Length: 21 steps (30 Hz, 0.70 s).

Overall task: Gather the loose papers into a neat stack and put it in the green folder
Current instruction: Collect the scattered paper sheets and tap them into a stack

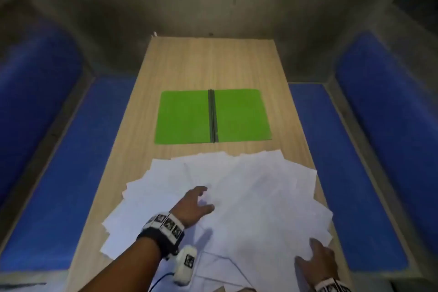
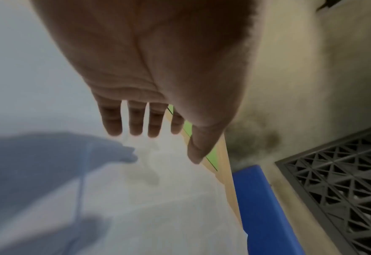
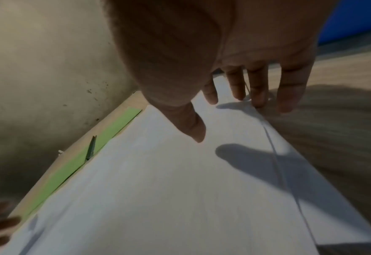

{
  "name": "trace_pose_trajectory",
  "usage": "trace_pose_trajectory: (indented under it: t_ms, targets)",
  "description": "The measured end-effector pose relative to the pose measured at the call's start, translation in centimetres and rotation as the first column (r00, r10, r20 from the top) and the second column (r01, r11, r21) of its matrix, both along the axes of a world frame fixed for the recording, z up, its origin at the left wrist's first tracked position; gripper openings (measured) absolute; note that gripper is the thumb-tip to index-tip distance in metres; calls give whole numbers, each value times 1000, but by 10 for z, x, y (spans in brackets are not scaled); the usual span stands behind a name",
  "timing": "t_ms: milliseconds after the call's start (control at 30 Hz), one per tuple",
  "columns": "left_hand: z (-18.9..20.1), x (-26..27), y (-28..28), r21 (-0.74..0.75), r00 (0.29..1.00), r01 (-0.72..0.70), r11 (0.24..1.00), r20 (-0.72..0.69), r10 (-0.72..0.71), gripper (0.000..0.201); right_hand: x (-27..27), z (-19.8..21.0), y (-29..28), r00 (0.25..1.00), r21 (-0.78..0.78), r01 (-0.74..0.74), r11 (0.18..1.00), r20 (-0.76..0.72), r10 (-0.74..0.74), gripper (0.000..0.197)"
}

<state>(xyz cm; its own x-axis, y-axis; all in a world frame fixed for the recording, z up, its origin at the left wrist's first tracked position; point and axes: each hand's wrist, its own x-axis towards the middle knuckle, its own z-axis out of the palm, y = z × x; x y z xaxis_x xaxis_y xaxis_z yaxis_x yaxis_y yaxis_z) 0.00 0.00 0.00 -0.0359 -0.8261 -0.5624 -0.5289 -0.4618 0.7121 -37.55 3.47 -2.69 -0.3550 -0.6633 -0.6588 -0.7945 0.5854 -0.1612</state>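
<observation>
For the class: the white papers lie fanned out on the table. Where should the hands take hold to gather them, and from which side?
Probably at the fan's outer left and right edges, sweeping inward. The papers spread in an overlapping arc nearer the person than the open green folder, so the left hand and right hand, both flat, can slide the sheets together.

Dim room; light from above drops soft shadows of my hands onto the white papers (image 1: 248,197), brightest thing in view. Both wrist views are smeared with motion blur. Head view bends and darkens at its edges.
</observation>
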Motion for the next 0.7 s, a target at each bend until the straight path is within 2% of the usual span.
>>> trace_pose_trajectory:
  t_ms: [100, 167, 233, 300, 433, 500, 633, 700]
  targets:
    - [-13, -22, -28, 11, 993, -1, 1000, 121, 0, 86, 9, -1, 4, 998, 72, -49, 996, -27, 51, 80]
    - [-24, -34, -39, 43, 976, 15, 999, 218, -24, 97, 17, 2, 8, 997, 65, -69, 996, -34, 71, 75]
    - [-36, -40, -43, 95, 966, 17, 995, 256, -41, 106, 22, 3, 8, 994, 50, -101, 994, -23, 103, 73]
    - [-44, -50, -45, 126, 974, 51, 991, 214, -78, 99, 26, 3, 5, 990, 30, -142, 989, -13, 142, 74]
    - [-43, -80, -40, 139, 963, 181, 974, 177, -204, 61, 40, 0, 3, 974, -37, -226, 973, -4, 226, 74]
    - [-45, -93, -29, 155, 966, 207, 966, 127, -227, 58, 48, -2, 1, 962, -89, -272, 958, -13, 272, 74]
    - [-48, -103, -7, 158, 989, 129, 979, 57, -140, 51, 59, -10, 0, 927, -149, -359, 921, 56, 370, 74]
    - [-44, -96, 0, 131, 999, 52, 990, -13, -51, 58, 63, -9, -4, 920, -229, -337, 913, 126, 371, 66]
